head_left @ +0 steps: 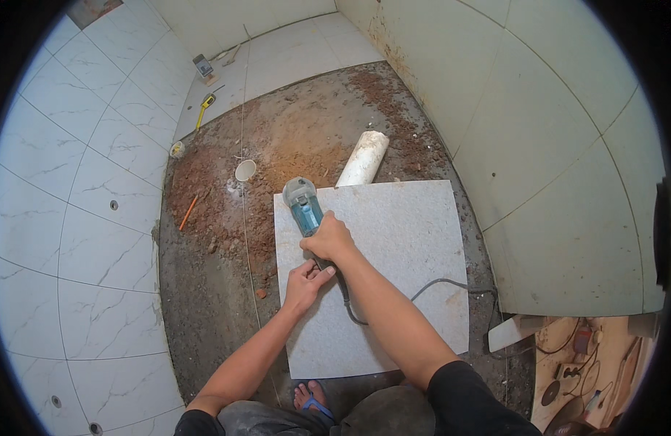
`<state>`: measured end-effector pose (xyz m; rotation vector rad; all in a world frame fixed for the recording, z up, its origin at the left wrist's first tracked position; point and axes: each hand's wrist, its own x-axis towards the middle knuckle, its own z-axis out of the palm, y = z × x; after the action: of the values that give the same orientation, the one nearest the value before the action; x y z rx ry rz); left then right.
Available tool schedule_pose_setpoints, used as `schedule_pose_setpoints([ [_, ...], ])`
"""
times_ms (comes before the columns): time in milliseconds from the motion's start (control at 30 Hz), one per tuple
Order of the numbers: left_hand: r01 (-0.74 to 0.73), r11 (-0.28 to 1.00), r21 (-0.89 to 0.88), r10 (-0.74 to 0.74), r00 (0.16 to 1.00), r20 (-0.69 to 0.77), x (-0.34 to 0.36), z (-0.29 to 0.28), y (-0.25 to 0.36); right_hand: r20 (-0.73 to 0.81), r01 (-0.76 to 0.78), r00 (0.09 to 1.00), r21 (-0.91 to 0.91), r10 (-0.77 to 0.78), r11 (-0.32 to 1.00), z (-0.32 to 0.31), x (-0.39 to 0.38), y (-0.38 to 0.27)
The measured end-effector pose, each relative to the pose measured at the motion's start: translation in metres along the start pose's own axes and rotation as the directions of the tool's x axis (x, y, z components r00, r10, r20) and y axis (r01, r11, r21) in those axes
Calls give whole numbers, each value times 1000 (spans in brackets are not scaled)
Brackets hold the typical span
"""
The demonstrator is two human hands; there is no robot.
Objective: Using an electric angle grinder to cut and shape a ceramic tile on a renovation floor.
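A teal handheld power cutter (305, 216) with a rounded, greyish see-through guard lies along the left part of a large pale square tile (401, 247). Around its body my right hand (331, 237) is closed. My left hand (303, 286) is closed at the cutter's rear end, just below the right hand, with its thumb against the tool. From that end a dark power cord (441, 282) loops under my right forearm and runs off the tile's right edge. The cutting disc cannot be made out under the guard.
Beyond the tile a white pipe (363, 158) rests on soil; a round white pipe opening (245, 171) sits left of it. An orange pencil (188, 212), a yellow-handled tool (205, 109) and a taut string (245, 240) are leftward. Tiled walls flank both sides. Tools and cords crowd the lower right.
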<state>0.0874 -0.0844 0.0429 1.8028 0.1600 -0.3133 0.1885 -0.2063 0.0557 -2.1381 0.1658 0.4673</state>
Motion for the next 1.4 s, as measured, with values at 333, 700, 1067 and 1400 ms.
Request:
schedule_pose_setpoints([
  [333, -8, 1000, 18, 8, 1000, -11, -2, 4, 7, -6, -6, 1000, 3, 6, 1000, -3, -4, -2],
  [700, 18, 1000, 16, -17, 1000, -8, 3, 1, -5, -19, -16, 1000, 32, 16, 999, 0, -5, 3],
  [1067, 18, 990, 139, -21, 1000, 21, 4, -7, -8, -24, 20, 1000, 66, -19, 998, 4, -3, 6],
  [1400, 36, 993, 109, -37, 999, 9, 1, -1, 3, 6, 20, 1000, 77, -21, 997, -1, -4, 8],
])
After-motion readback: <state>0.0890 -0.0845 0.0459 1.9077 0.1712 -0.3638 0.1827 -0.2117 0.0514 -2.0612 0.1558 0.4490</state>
